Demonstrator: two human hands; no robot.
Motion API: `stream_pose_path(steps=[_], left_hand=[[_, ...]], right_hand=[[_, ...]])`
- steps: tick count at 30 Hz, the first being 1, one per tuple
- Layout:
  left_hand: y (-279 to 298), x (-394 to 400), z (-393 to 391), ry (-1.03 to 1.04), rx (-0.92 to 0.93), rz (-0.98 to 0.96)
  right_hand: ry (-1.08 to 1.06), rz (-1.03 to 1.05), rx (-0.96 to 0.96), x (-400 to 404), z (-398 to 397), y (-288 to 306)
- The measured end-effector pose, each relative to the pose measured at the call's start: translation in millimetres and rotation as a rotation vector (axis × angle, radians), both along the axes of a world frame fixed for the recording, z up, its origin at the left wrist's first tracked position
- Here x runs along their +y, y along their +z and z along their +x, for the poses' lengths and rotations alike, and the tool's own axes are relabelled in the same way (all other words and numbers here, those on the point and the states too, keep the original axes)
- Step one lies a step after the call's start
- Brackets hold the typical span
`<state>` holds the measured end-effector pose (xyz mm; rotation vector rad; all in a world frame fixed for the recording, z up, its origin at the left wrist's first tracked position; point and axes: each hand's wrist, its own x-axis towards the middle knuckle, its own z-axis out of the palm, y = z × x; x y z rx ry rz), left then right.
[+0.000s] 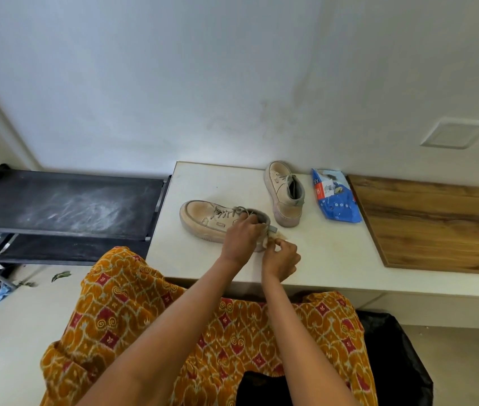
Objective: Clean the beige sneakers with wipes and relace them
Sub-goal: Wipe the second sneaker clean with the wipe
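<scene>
A: Sneaker (pixel 203 219), near one, on counter (pixel 203 259). Long axis runs 9 to 3 o'clock, toe at 9, heel at 3. Laces look threaded.

B: Grip?

A: Left hand (pixel 239 237) lies over the collar at the heel end, fingers curled onto the rim, holding the shoe down. Right hand (pixel 280 260) sits just beside the heel at 4 o'clock from it, fingertips pinching a crumpled wipe (pixel 273 237) against the heel.

B: Which hand is nearer the work?

A: Right, touching the heel through the wipe. Rest of the upper lies toward 9 o'clock from that grip, so wiping likely travels leftward along the sidewall.

B: Pose?

A: Both forearms reach in from 6 o'clock, wrists close together, left wrist arched over the shoe.

B: Other items?

A: Second sneaker (pixel 285 194) at 1 o'clock, toe at 12, untouched. Wipe pack (pixel 335 197) just beside it at 3 o'clock. Cleaning appears midway.
</scene>
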<state>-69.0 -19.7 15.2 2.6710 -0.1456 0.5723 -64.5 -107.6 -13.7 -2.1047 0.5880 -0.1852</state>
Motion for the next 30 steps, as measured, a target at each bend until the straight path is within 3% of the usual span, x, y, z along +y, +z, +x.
stream_pose_path(steps=[9, 11, 13, 16, 18, 20, 23, 25, 28, 30], left_hand=[[2.6, 0.1, -0.4, -0.009, 0.11, -0.097], [2.8, 1.3, -6.8, -0.018, 0.1, -0.188], [0.5, 0.0, -23.4, 0.009, 0.089, -0.407], [-15.1, 0.9, -51.4, 0.231, 0.034, -0.766], [-22.1, 6.4, -59.1, 0.322, 0.119, -0.969], [-23.3, 12.3, -57.7, 0.295, 0.216, -0.988], [-22.2, 19.3, -50.2, 0.34, 0.213, -1.022], [-22.4, 27.0, -43.8, 0.461, 0.19, -1.103], [-21.4, 53.1, -35.5, 0.715, 0.077, -1.273], [-19.5, 77.9, -29.8, 0.859, -0.033, -1.308]], right_hand=[[0.054, -0.027, 0.004, 11.7, -20.1, -1.6], [0.128, -0.048, -0.003, 17.7, -29.2, -2.9], [0.172, -0.019, -0.021, 24.3, -36.6, -2.9], [0.164, 0.051, -0.047, 27.9, -38.5, 2.0], [0.242, 0.055, -0.085, 26.9, -40.1, 1.8], [0.364, 0.048, -0.099, 25.6, -43.6, -2.9], [0.49, 0.061, -0.12, 20.3, -42.3, -10.5], [0.483, 0.043, -0.181, 14.9, -38.8, -6.7], [0.287, 0.051, -0.264, 3.9, -27.9, 9.2], [0.368, 0.026, -0.289, -4.2, -15.9, 16.3]])
